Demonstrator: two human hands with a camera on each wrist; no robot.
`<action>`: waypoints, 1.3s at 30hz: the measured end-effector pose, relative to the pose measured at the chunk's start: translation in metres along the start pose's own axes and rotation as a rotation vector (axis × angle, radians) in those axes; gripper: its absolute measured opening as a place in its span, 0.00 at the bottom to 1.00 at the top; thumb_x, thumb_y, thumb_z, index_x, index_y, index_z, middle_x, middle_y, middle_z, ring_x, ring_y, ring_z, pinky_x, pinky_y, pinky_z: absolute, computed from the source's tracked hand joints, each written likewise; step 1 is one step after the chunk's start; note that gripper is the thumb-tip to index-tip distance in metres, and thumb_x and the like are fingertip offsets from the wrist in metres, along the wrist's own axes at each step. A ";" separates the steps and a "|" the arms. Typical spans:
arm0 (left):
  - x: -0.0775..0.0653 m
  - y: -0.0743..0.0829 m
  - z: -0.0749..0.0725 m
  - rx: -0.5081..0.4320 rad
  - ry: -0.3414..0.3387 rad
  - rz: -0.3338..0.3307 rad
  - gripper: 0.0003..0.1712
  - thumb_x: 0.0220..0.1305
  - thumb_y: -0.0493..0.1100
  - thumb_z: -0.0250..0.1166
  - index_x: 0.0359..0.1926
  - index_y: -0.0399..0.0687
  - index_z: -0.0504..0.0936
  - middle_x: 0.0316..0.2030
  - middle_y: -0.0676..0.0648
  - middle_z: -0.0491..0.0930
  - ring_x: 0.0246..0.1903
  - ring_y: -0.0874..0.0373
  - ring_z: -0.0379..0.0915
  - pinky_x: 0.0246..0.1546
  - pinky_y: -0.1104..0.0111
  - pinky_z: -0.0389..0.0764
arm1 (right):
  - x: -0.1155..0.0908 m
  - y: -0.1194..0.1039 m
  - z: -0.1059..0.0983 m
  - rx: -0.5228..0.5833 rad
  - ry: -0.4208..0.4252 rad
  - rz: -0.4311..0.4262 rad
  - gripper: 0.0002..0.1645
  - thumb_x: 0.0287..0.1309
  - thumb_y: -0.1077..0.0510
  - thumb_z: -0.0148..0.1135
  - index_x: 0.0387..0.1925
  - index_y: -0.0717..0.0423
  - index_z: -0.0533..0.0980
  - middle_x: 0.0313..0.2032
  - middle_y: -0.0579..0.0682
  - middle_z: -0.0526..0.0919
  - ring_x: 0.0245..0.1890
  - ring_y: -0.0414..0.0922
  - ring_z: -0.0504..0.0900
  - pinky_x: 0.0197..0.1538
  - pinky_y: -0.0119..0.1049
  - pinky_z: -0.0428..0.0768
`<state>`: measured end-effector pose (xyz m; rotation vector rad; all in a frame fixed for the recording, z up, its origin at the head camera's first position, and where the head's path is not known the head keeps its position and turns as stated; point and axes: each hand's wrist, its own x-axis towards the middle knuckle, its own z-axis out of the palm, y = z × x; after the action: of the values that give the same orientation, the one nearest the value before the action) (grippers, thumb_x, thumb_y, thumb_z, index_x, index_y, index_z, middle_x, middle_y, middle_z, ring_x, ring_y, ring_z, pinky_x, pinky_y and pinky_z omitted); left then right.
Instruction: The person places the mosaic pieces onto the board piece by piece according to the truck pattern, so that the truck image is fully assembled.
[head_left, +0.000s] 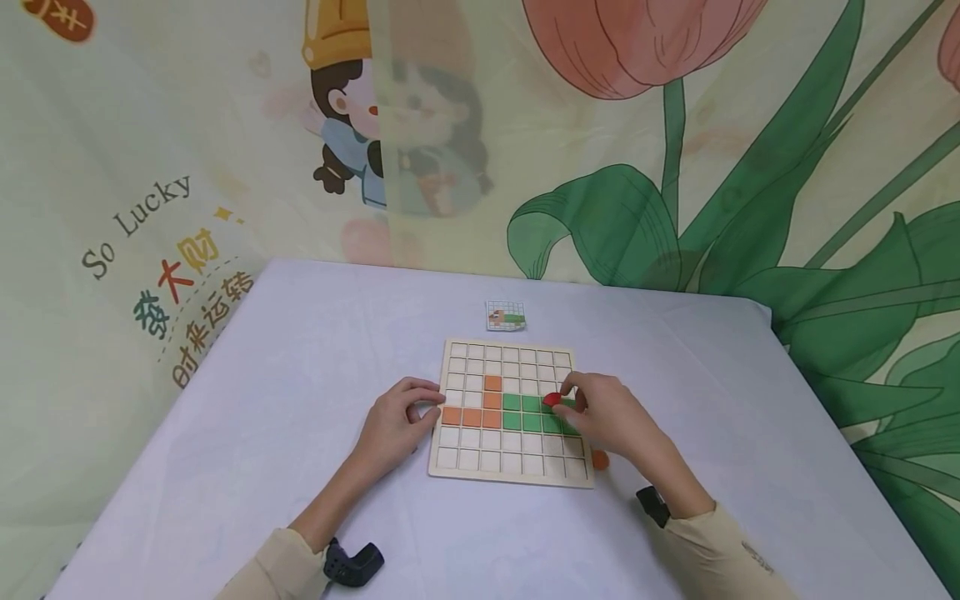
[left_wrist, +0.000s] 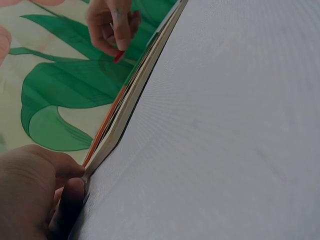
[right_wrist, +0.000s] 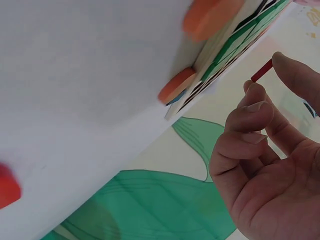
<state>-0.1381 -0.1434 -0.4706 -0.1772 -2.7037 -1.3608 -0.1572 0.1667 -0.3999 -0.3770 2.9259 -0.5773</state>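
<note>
A wooden grid board (head_left: 512,467) lies flat on the white table, with orange squares (head_left: 472,417) and green squares (head_left: 531,422) in some of its cells. My left hand (head_left: 395,421) holds the board's left edge, thumb and index finger at the rim. Above the green squares, my right hand (head_left: 611,415) pinches a small, thin red piece (head_left: 552,399) between thumb and index finger. In the right wrist view the red piece (right_wrist: 262,70) shows edge-on, apart from the board. Part of the green area is hidden behind my right hand.
Behind the board lies a small card (head_left: 506,317) with a coloured grid picture. An orange round piece (head_left: 600,460) sits by the board's right edge. The right wrist view shows another orange piece (right_wrist: 212,17) and a blurred red piece (right_wrist: 7,185). A printed cloth hangs behind the table.
</note>
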 end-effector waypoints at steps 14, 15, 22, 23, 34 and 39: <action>0.001 0.000 0.002 -0.011 0.000 -0.015 0.10 0.65 0.36 0.73 0.47 0.46 0.92 0.60 0.51 0.85 0.26 0.65 0.69 0.26 0.75 0.70 | 0.021 -0.033 0.012 -0.008 -0.018 -0.060 0.15 0.64 0.52 0.75 0.49 0.53 0.84 0.24 0.46 0.78 0.24 0.43 0.73 0.29 0.34 0.70; 0.001 0.000 0.002 -0.011 0.000 -0.017 0.10 0.65 0.36 0.72 0.47 0.46 0.92 0.60 0.51 0.85 0.26 0.65 0.69 0.25 0.75 0.70 | 0.022 -0.036 0.012 -0.008 -0.020 -0.063 0.15 0.64 0.52 0.75 0.49 0.53 0.84 0.24 0.46 0.78 0.24 0.43 0.73 0.29 0.34 0.70; 0.001 -0.001 0.002 -0.019 0.009 -0.002 0.10 0.65 0.35 0.72 0.47 0.45 0.92 0.60 0.49 0.86 0.25 0.66 0.68 0.25 0.75 0.69 | 0.034 -0.050 0.017 -0.016 -0.032 -0.078 0.14 0.65 0.52 0.75 0.47 0.53 0.84 0.23 0.45 0.78 0.24 0.42 0.73 0.29 0.34 0.71; 0.001 -0.001 0.002 -0.023 0.009 -0.001 0.10 0.65 0.34 0.72 0.47 0.45 0.92 0.60 0.49 0.86 0.25 0.66 0.68 0.25 0.75 0.69 | 0.035 -0.052 0.018 -0.013 -0.036 -0.079 0.14 0.65 0.52 0.74 0.47 0.53 0.84 0.23 0.45 0.78 0.24 0.42 0.74 0.29 0.34 0.71; 0.002 -0.003 0.003 -0.028 0.011 0.008 0.09 0.65 0.35 0.72 0.46 0.45 0.92 0.59 0.49 0.86 0.24 0.67 0.68 0.25 0.75 0.69 | 0.056 -0.064 0.026 -0.054 -0.067 -0.104 0.14 0.66 0.51 0.73 0.49 0.53 0.85 0.23 0.45 0.80 0.25 0.43 0.75 0.29 0.34 0.71; 0.003 -0.004 0.003 -0.038 0.006 0.004 0.09 0.66 0.34 0.71 0.46 0.45 0.92 0.59 0.48 0.86 0.24 0.67 0.68 0.24 0.75 0.68 | 0.065 -0.070 0.030 -0.082 -0.079 -0.117 0.12 0.67 0.51 0.72 0.47 0.52 0.85 0.24 0.46 0.79 0.24 0.43 0.74 0.28 0.33 0.69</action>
<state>-0.1414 -0.1429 -0.4750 -0.1815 -2.6729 -1.4094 -0.1988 0.0764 -0.4055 -0.5701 2.8727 -0.4466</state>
